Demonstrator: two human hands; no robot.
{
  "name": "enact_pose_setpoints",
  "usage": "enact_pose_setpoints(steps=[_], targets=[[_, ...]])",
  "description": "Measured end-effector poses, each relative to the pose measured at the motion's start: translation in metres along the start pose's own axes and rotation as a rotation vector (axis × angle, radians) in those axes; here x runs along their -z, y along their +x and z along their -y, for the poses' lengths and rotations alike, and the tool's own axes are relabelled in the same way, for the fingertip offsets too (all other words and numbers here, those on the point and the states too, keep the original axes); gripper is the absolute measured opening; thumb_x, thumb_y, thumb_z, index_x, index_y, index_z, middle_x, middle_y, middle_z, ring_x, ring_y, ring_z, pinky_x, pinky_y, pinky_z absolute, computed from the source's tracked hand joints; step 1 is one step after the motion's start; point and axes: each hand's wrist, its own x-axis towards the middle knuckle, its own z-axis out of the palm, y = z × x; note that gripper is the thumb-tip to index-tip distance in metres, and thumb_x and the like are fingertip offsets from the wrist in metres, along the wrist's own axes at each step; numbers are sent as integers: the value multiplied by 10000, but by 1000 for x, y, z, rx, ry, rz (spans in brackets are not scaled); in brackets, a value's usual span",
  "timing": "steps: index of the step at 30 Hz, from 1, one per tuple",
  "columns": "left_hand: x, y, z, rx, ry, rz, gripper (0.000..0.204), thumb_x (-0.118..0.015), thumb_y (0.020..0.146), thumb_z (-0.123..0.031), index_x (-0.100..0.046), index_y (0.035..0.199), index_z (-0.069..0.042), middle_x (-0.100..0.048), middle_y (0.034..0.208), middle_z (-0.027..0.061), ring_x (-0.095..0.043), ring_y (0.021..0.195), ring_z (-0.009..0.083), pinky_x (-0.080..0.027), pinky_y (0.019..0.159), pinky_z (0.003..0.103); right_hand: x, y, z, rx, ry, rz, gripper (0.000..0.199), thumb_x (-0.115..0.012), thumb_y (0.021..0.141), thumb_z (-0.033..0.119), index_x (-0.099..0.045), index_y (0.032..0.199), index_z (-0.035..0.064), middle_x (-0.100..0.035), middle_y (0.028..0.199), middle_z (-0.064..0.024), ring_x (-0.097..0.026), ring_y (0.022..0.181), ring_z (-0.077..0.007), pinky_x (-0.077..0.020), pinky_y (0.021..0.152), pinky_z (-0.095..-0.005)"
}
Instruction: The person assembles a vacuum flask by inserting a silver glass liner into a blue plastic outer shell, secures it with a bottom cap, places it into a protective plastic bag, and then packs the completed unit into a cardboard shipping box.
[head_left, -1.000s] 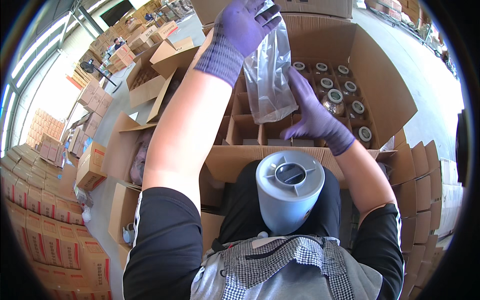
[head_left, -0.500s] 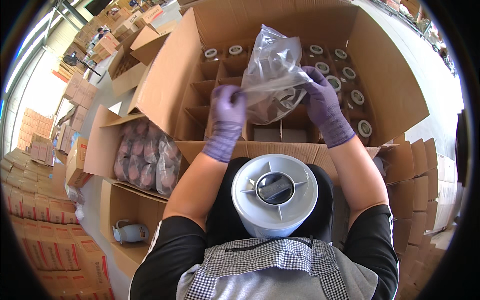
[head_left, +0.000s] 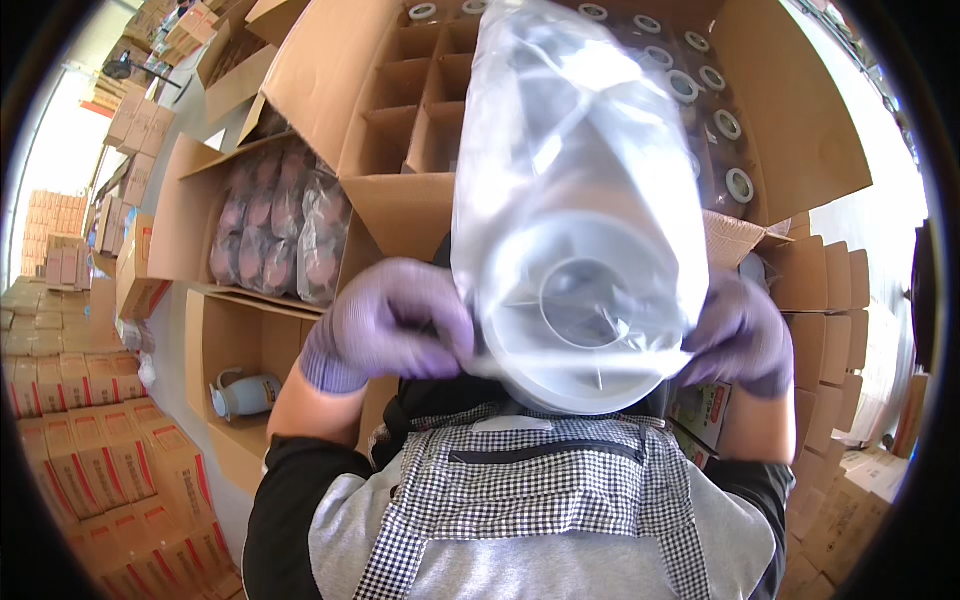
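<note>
A clear plastic bag [head_left: 575,120] is stretched wide and comes down over a light blue-grey round container [head_left: 590,397], whose ribbed end has a dark centre. The bag's mouth lies across the container's near side, leaving the near rim uncovered. My left hand [head_left: 405,318], in a purple knit glove, is closed on the bag's left edge. On the other side my right hand [head_left: 740,330], gloved the same and blurred, pinches the right edge. The container sits at my lap; its lower part is hidden.
Beyond the bag stands a large open carton [head_left: 395,205] with cardboard dividers and several round-topped items on its right. At left, another carton holds bagged reddish items [head_left: 275,225]. Below it, a light blue jug [head_left: 245,395] lies in a carton. Stacked cartons [head_left: 120,450] line the far left.
Both hands have come from over the divided carton toward my body, bringing the bag along. It has been opened wide and now covers much of the container.
</note>
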Motion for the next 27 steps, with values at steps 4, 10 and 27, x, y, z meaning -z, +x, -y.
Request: enact_pose_setpoints(steps=[4,10,27], targets=[[-68,-41,29,178,514,-125,447,-882,820,-302,-726,1136,-28,-708,978,104,-694,1004,316,-552,927,389,-83,11,27,-59,-696,-115,394,-817,758,230,-788,1140,135,-690,1323,-119,-567,1351,-305,-393,1143,-544],[-84,-45,82,-35,864,-357,276,-859,828,-225,-647,931,-82,-664,916,81,-655,864,290,-527,849,416,-126,1,-50,-69,-934,-314,283,-727,758,147,-742,1038,105,-728,1088,-131,-654,1106,-364,-455,1031,-539],[-103,-151,85,-24,1285,-254,210,-741,870,-237,-696,1035,-114,-711,972,108,-676,992,339,-491,1038,468,-188,26,2,292,-1409,-279,624,-736,687,111,-650,1302,171,-588,1339,-120,-574,1222,-372,-446,1047,-598]])
